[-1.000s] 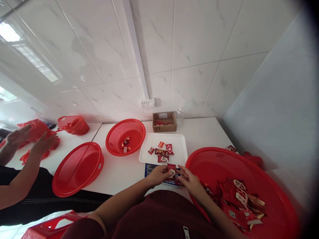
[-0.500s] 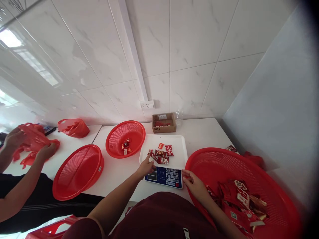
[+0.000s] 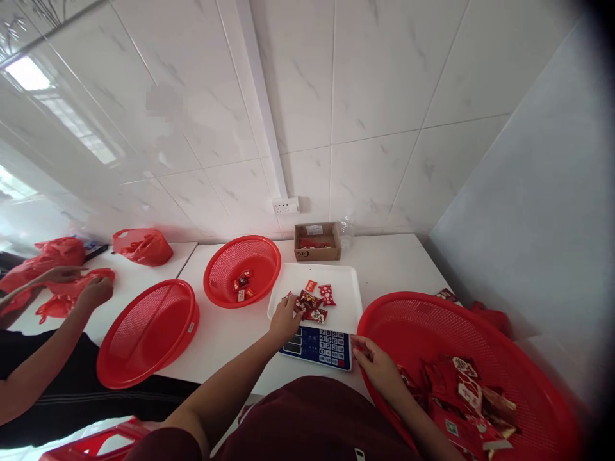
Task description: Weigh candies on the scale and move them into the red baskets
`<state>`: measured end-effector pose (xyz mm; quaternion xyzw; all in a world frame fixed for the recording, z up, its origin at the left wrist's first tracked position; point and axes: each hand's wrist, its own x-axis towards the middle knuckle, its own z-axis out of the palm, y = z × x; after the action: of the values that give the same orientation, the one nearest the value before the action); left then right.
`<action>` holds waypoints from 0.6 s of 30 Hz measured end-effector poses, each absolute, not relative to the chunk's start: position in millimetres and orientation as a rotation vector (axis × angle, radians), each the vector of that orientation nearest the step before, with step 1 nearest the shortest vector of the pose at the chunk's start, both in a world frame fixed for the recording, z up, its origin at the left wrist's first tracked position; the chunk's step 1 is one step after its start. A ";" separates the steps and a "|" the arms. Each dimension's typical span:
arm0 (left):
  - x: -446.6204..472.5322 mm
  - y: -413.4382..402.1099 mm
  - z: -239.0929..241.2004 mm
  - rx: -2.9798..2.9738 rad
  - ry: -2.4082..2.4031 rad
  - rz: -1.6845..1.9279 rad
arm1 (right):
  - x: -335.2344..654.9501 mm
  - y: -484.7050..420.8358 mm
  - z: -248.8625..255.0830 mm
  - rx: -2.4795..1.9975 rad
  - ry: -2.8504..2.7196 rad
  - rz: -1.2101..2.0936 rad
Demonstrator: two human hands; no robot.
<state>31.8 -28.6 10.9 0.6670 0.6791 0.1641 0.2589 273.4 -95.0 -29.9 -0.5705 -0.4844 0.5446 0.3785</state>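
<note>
Three baskets [image 3: 423,314] are flanking one tray [image 3: 343,282], left fingers [image 3: 290,308] covering packets [image 3: 311,299], grip unclear, right fingers [image 3: 366,346] curling half-open, empty.

I see dark-red wrapped packets [image 3: 310,299] overlapping near the front edge of a white rectangular tray [image 3: 343,278], a polka-dotted red packet [image 3: 327,294] to their right and a small orange-red packet [image 3: 311,286] behind them.

Room to pass lies over the far right of the tray [image 3: 346,285]; the left hand [image 3: 284,321] and sweets [image 3: 317,315] block its near left, and a big basket [image 3: 408,299] stands right.
</note>
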 end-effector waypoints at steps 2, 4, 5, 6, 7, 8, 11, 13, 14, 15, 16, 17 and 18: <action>35.6 -27.0 10.6 1.993 1.805 0.377 | 273.6 -94.7 -31.5 -1.469 -1.249 1.381; 40.4 -24.6 9.9 2.076 1.723 0.265 | 273.6 -94.5 -32.0 -1.471 -1.251 1.379; 42.7 -23.3 9.4 2.088 1.683 0.217 | 273.5 -94.5 -31.5 -1.469 -1.250 1.382; 44.9 -21.9 8.7 2.092 1.652 0.183 | 273.5 -94.7 -30.4 -1.465 -1.249 1.384; 46.9 -20.6 8.0 2.099 1.630 0.164 | 273.6 -94.9 -28.8 -1.463 -1.247 1.385; 48.5 -19.2 7.4 2.112 1.620 0.155 | 273.6 -95.3 -26.8 -1.461 -1.244 1.387; 52.7 -14.6 7.2 2.156 1.676 0.155 | 273.8 -96.6 -21.1 -1.442 -1.227 1.399; 56.6 -10.3 9.1 2.163 1.722 0.143 | 273.9 -97.0 -19.5 -1.427 -1.214 1.411; 59.2 -7.7 10.5 2.168 1.721 0.127 | 273.9 -96.9 -19.7 -1.423 -1.212 1.414; 62.4 -4.8 12.1 2.179 1.701 0.103 | 274.0 -96.6 -20.4 -1.424 -1.212 1.413; 65.9 -1.5 13.7 2.199 1.668 0.077 | 274.0 -96.3 -21.6 -1.428 -1.213 1.411; 69.5 2.1 15.1 2.223 1.628 0.051 | 274.1 -95.9 -23.1 -1.434 -1.215 1.407; 73.0 5.9 16.2 2.244 1.592 0.023 | 274.3 -95.5 -24.5 -1.439 -1.215 1.405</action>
<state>73.0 5.9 16.2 0.8001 0.5677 0.0082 0.1936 274.3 -95.5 -24.5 -0.5651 -0.4771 0.5515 0.3857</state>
